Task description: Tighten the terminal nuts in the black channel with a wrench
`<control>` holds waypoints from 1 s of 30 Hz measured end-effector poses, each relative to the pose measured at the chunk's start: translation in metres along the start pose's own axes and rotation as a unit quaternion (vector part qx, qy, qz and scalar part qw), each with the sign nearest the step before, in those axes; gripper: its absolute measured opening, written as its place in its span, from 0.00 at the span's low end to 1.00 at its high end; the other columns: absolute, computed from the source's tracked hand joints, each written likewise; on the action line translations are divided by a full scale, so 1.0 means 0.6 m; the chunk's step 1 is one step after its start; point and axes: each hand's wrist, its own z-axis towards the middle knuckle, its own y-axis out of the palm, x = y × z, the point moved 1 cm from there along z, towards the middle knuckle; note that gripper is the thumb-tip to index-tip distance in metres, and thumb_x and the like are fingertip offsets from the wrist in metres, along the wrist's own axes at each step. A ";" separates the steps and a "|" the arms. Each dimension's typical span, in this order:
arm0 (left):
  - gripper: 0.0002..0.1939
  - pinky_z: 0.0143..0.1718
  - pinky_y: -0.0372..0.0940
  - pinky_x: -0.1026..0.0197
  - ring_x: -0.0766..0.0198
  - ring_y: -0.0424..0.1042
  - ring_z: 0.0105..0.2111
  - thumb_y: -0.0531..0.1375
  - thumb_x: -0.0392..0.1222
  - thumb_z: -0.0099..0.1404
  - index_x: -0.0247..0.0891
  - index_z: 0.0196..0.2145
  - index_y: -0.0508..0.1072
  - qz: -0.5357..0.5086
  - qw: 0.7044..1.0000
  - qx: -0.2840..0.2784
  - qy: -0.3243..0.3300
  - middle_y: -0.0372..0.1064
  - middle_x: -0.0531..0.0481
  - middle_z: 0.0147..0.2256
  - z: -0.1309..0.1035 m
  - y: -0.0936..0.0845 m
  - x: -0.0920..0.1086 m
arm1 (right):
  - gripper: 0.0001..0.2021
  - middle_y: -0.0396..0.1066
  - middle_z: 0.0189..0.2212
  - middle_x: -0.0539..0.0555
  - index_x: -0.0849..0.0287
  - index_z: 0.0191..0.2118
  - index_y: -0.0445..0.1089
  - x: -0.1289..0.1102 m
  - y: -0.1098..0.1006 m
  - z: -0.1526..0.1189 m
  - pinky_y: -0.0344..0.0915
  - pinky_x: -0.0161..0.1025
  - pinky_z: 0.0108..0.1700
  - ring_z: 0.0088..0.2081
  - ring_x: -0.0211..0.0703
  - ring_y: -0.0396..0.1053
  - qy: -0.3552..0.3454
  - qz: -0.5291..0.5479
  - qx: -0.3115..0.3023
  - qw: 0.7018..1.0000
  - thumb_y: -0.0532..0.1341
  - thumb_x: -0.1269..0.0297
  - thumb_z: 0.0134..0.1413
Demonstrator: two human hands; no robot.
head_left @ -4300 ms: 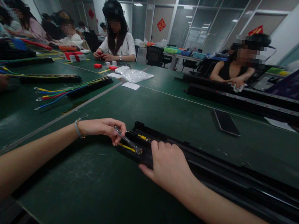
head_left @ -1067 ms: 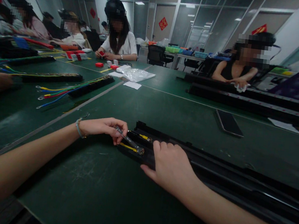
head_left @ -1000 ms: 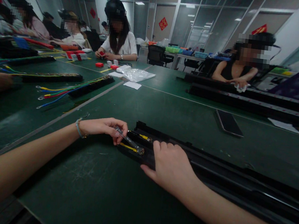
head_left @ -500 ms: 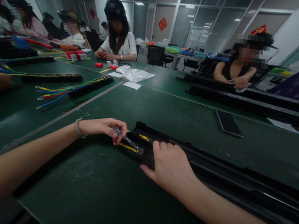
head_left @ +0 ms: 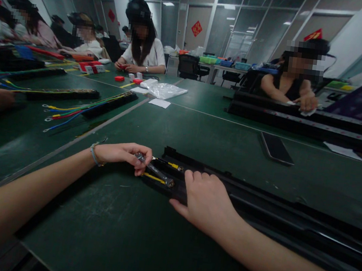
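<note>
Co-worker's hand (head_left: 308, 103) farther right, wrench (head_left: 158, 173) still in left fingers (head_left: 148, 153).

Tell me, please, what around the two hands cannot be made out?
All in the head view:
Wrench: partly hidden by the left hand; markings too small to read.
Part within its head: too small and dark to identify.
Right hand: fingertips hidden behind its own knuckles.
Long black housing: partly covered by that hand; right end cut off by picture edge.
</note>
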 end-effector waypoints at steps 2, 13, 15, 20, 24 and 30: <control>0.05 0.30 0.60 0.64 0.65 0.65 0.27 0.55 0.35 0.58 0.35 0.33 0.62 -0.014 1.000 0.012 -0.001 0.65 0.51 0.25 0.000 0.001 -0.002 | 0.23 0.66 0.29 0.59 0.63 0.36 0.62 -0.001 -0.001 0.000 0.57 0.43 0.32 0.31 0.48 0.64 0.001 0.002 0.000 1.000 0.50 0.46 0.45; 0.08 0.28 0.59 0.63 0.65 0.64 0.25 0.56 0.35 0.55 0.36 0.33 0.59 -0.044 0.999 0.030 0.006 0.62 0.53 0.24 0.002 0.005 -0.001 | 0.23 0.66 0.29 0.59 0.63 0.37 0.62 0.001 -0.001 0.001 0.58 0.43 0.34 0.32 0.47 0.65 0.002 -0.001 -0.003 1.000 0.50 0.46 0.45; 0.08 0.29 0.59 0.63 0.64 0.64 0.26 0.57 0.37 0.53 0.36 0.30 0.60 -0.043 0.999 0.016 0.004 0.60 0.53 0.24 0.001 0.003 -0.002 | 0.23 0.67 0.29 0.59 0.63 0.37 0.62 0.000 -0.001 0.001 0.58 0.43 0.33 0.31 0.47 0.65 0.003 0.000 -0.003 1.000 0.50 0.46 0.45; 0.09 0.32 0.59 0.60 0.61 0.63 0.28 0.59 0.40 0.50 0.35 0.26 0.61 -0.054 0.998 -0.019 0.009 0.59 0.52 0.23 -0.001 -0.002 -0.002 | 0.24 0.66 0.29 0.59 0.63 0.37 0.63 0.001 0.000 0.001 0.58 0.43 0.32 0.31 0.48 0.64 0.001 -0.001 0.006 1.000 0.49 0.45 0.45; 0.08 0.27 0.58 0.62 0.63 0.62 0.23 0.58 0.41 0.50 0.35 0.25 0.62 -0.052 0.998 -0.040 -0.011 0.60 0.52 0.21 -0.004 -0.003 -0.004 | 0.24 0.66 0.29 0.59 0.63 0.37 0.62 0.002 0.001 0.001 0.58 0.43 0.32 0.31 0.48 0.64 0.000 0.000 0.010 1.000 0.49 0.46 0.45; 0.07 0.26 0.59 0.63 0.64 0.62 0.22 0.57 0.39 0.51 0.35 0.26 0.62 -0.064 0.997 -0.032 -0.014 0.61 0.51 0.22 -0.004 -0.001 -0.006 | 0.23 0.66 0.29 0.59 0.63 0.37 0.62 0.001 0.000 0.001 0.58 0.43 0.33 0.31 0.47 0.64 0.001 0.005 0.007 1.000 0.50 0.46 0.45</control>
